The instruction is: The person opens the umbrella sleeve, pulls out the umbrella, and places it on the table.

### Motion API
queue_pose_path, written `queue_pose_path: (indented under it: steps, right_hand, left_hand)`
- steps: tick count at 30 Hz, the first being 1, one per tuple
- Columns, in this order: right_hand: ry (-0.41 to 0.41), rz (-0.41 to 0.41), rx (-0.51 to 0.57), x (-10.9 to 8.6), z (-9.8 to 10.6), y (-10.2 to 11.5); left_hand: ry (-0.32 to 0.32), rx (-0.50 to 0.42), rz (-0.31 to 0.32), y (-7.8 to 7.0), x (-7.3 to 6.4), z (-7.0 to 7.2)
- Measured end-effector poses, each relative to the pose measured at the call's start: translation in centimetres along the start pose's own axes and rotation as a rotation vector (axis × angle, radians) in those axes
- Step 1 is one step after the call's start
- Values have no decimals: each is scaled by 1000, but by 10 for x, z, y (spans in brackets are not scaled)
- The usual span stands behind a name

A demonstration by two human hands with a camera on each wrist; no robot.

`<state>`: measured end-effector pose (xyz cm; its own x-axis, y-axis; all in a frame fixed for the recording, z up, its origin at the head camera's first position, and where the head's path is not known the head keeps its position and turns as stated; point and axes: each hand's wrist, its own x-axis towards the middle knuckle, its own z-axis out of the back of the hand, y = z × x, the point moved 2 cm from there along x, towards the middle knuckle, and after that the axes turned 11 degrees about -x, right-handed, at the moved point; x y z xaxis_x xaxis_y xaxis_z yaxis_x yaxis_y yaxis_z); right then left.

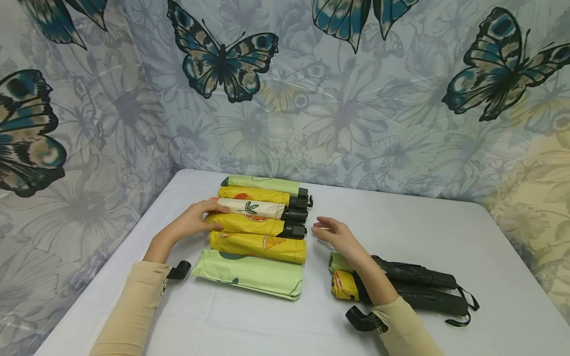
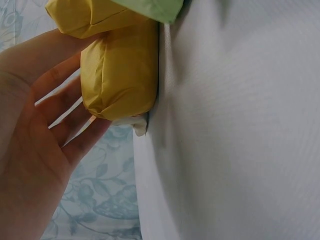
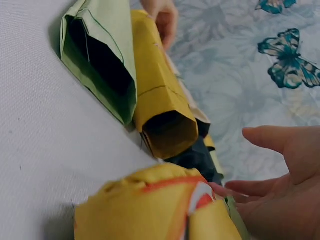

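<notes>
My left hand touches the left ends of a cream umbrella with a leaf print and a yellow umbrella. Its fingers stretch along the yellow end in the left wrist view. Both umbrellas lie folded, black handles to the right. Behind them are another yellow umbrella and a light green one. In front lie a yellow cover and a green cover, whose hollow ends show in the right wrist view. To the right of the handles, my right hand hovers with loose fingers, holding nothing.
Under and beside the right forearm lie two black folded umbrellas with wrist straps. A yellow bundle end and a green one show at their left. A patterned cloth hangs behind the white table.
</notes>
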<state>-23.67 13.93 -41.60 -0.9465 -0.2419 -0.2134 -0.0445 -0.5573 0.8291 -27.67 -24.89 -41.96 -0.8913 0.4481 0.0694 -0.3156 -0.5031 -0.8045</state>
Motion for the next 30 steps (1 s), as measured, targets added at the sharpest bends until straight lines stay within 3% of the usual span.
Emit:
queue_pose_path:
  steps: [14,21,30]
  right_hand:
    - [28,39,-66,16,-18,5]
    - [-42,75,-196,25,-26,6]
    - [-111,68,-269,29,-32,9]
  left_hand:
    - [4,-2,-2,1,0,0]
    - [1,14,0,2,1,1]
    - [7,9,-6,2,2,1]
